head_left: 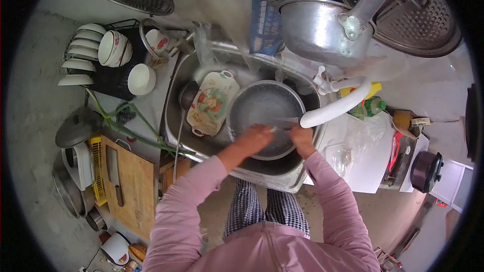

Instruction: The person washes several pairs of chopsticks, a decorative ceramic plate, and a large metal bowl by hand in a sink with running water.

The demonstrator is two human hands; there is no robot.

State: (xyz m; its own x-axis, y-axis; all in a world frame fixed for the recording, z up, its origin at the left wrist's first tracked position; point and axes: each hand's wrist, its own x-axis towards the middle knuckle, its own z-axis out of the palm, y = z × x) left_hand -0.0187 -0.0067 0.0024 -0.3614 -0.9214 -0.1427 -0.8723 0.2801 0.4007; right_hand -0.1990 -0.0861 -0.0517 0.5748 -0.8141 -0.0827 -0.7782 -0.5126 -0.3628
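Observation:
Both my hands are over a round metal basin that holds cloudy water and stands in the stainless steel sink. My left hand has curled fingers at the basin's lower middle; something small and pale shows at its fingertips, too blurred to name. My right hand is at the basin's right edge, beneath the mouth of the white faucet hose. A thin stream or blade-like shape lies by it, unclear. Left of the basin lie a patterned ceramic dish with handles and a metal ladle.
Bowls and a dish rack stand at the left, with green stalks reaching the sink's rim. A knife lies on the wooden cutting board. A metal saucepan is behind the sink; a green bottle lies right.

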